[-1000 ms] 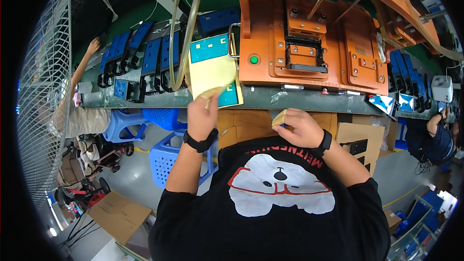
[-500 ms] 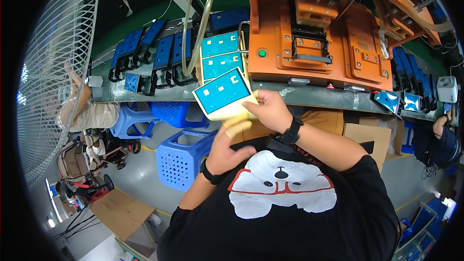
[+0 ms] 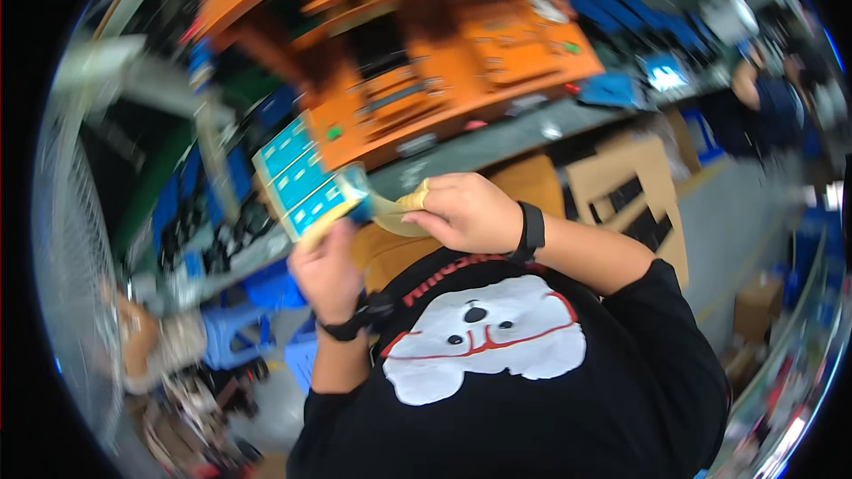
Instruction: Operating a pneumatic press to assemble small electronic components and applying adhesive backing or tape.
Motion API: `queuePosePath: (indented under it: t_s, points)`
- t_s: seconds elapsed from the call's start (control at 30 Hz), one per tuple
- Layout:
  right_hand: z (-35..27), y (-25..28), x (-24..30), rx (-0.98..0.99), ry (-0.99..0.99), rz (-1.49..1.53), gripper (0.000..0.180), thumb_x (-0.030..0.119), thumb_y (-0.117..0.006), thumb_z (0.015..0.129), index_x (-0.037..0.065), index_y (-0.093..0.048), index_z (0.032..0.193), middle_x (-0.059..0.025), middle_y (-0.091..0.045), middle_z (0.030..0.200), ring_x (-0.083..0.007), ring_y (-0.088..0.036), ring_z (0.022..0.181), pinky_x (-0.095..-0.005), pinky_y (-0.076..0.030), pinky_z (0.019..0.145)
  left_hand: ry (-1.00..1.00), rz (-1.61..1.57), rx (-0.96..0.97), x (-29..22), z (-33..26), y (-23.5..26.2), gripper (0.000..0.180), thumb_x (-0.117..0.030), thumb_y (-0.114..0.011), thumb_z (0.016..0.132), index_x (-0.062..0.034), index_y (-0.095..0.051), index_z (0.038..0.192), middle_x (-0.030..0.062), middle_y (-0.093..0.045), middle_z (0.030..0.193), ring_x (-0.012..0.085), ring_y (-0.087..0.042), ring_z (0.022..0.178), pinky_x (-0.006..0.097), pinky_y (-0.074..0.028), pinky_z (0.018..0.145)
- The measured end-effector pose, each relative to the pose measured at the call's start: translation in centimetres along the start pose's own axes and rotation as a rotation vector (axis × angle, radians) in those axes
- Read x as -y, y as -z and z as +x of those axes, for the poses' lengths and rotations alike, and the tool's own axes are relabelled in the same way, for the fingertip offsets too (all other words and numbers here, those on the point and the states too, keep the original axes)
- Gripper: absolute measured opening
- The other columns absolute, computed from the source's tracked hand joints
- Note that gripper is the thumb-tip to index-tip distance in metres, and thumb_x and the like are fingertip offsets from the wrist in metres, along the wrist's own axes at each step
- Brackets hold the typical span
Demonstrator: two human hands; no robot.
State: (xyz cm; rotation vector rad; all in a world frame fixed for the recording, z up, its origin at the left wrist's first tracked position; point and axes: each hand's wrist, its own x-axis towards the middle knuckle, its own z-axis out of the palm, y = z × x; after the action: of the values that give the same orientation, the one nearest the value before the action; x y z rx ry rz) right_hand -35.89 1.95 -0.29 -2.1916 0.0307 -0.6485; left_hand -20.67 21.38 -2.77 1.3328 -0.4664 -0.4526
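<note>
My right hand, with yellow covers on its fingertips, pinches a curled pale-yellow sheet. The sheet bends up beside a teal patch. My left hand is smeared by motion; its fingers appear closed on the lower pale edge of a teal label sheet with small white squares. Just beyond it lie more teal label sheets at the bench edge. Whether the curled sheet is joined to the label in my left hand is hard to tell through the blur.
An orange press machine stands on the bench beyond my hands. Blue-and-black panels lie right of it, others at left. A cardboard box is at right, a blue stool at left. Another person sits at far right.
The view has swung, so the bench looks tilted. The teal label sheet was nearly flat in my right hand; now a pale sheet curls from that hand. My left hand has come to the label's edge.
</note>
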Motion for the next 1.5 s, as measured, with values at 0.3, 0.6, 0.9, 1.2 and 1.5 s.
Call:
queuePosePath:
  t_s: [0.3, 0.6, 0.9, 1.2, 1.5]
  points:
    - [-35.4, 6.6, -7.3, -0.996, -1.271, 0.785, 0.021, 0.024, -0.058, 0.105, 0.004, -0.066, 0.110, -0.0016, -0.069, 0.083, -0.0115, -0.064, 0.066, -0.0286, -0.053, 0.060, 0.199, -0.465, 0.528, -0.6, 3.5, -2.4, 0.031, -0.019, -0.052, 0.108, -0.0016, -0.058, 0.133, 0.0127, -0.070, 0.123, 0.0241, -0.067, 0.109, 0.039, -0.053, 0.097]
    - [-61.7, -12.1, -10.1, -1.453, -1.715, 1.264, 0.021, 0.022, -0.056, 0.101, 0.010, -0.062, 0.084, -0.0052, -0.058, 0.066, -0.0181, -0.056, 0.051, -0.0305, -0.045, 0.042, 0.326, -0.279, 0.689, 3.4, 2.8, -9.1, 0.017, -0.008, -0.059, 0.103, -0.0009, -0.061, 0.119, 0.0162, -0.072, 0.112, 0.0239, -0.072, 0.098, 0.040, -0.059, 0.086]
    - [-57.3, -5.7, -10.2, -1.231, -2.000, 0.796, 0.042, 0.046, -0.050, 0.101, 0.007, -0.063, 0.093, -0.0082, -0.061, 0.062, -0.0218, -0.055, 0.042, -0.0376, -0.047, 0.040, 0.287, -0.113, 0.614, 2.9, 2.8, -9.5, 0.021, -0.010, -0.058, 0.104, -0.0012, -0.061, 0.123, 0.0140, -0.070, 0.113, 0.0212, -0.070, 0.098, 0.038, -0.058, 0.087]
    - [-14.6, 10.1, -4.0, -0.403, -0.476, -0.361, 0.028, 0.014, -0.072, 0.091, 0.003, -0.068, 0.117, -0.0133, -0.068, 0.095, -0.0285, -0.065, 0.085, -0.0371, -0.053, 0.077, 0.023, 0.281, 0.633, -0.9, 2.4, -6.4, 0.024, 0.002, -0.066, 0.094, 0.0036, -0.068, 0.118, 0.0138, -0.072, 0.115, 0.0188, -0.070, 0.102, 0.030, -0.054, 0.092]
    - [9.0, 7.6, -3.8, 0.047, 0.310, -0.625, 0.027, 0.014, -0.071, 0.081, 0.006, -0.069, 0.107, -0.0031, -0.065, 0.089, -0.0221, -0.064, 0.092, -0.0373, -0.050, 0.083, -0.259, 0.637, 0.612, -5.9, 6.1, -3.8, 0.027, -0.004, -0.070, 0.088, 0.0001, -0.072, 0.115, 0.0148, -0.074, 0.110, 0.0264, -0.070, 0.102, 0.035, -0.052, 0.093]
